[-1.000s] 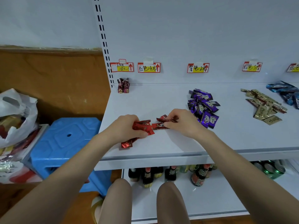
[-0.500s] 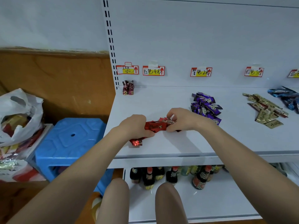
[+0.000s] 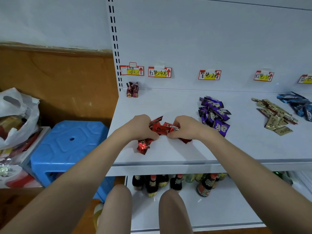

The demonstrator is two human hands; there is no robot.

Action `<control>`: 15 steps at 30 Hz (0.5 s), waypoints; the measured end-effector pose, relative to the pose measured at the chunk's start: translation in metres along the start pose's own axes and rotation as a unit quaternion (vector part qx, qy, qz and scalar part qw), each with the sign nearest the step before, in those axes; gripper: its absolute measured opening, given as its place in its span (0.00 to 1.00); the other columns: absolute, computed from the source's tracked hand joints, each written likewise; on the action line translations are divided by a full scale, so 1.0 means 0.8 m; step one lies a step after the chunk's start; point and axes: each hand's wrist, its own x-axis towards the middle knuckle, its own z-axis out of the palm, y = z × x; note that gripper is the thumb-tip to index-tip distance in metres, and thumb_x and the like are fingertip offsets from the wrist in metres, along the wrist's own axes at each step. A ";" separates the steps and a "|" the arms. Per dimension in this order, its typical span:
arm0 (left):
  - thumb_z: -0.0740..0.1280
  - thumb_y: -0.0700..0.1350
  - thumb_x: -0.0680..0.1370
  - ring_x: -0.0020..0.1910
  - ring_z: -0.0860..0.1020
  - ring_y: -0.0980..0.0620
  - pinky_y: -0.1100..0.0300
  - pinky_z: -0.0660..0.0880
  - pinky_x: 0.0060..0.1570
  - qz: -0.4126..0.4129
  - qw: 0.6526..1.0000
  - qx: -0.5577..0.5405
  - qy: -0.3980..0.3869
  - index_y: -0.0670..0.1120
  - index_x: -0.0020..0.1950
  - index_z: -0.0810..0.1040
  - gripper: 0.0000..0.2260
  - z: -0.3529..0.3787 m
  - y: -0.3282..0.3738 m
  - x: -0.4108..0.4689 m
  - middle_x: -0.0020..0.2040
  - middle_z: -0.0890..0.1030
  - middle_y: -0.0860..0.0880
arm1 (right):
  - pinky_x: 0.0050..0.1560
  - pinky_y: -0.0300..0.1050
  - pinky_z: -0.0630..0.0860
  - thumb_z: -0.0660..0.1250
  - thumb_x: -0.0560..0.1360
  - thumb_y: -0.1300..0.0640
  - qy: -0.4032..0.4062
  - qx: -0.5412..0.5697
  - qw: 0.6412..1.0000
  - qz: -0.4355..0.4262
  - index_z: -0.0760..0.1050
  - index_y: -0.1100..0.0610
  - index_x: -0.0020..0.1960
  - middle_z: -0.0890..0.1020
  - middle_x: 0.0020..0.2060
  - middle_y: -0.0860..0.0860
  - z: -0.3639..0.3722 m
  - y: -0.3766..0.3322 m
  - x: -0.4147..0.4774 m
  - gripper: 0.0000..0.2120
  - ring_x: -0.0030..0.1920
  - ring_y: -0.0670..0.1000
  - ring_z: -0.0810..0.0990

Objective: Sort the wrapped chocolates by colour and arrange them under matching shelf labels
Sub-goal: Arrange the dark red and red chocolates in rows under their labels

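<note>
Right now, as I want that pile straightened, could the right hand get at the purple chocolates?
Probably, once it lets go: the right hand grips red chocolates, but the purple chocolates lie close beside it on the shelf, nothing between.

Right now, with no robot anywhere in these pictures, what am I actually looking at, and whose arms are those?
There is no machine here. A person works with bare hands, and every picture comes from one camera worn on their head, looking forward and down, so the arms are their own. The left hand and right hand both grip a bunch of red wrapped chocolates near the front of the white shelf. Farther right lie a purple pile, a gold pile and a blue pile, below paper labels on the back wall. The red label hangs behind the hands. Two dark red sweets stand at the back left, and bottles stand on the shelf below.
</note>
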 end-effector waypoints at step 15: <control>0.67 0.45 0.77 0.47 0.80 0.44 0.57 0.77 0.35 -0.101 0.785 -0.586 0.173 0.45 0.49 0.74 0.05 0.019 -0.024 -0.038 0.46 0.81 0.43 | 0.31 0.38 0.71 0.70 0.70 0.61 0.148 0.273 0.950 0.016 0.73 0.57 0.42 0.76 0.36 0.50 0.013 -0.005 0.002 0.06 0.35 0.48 0.76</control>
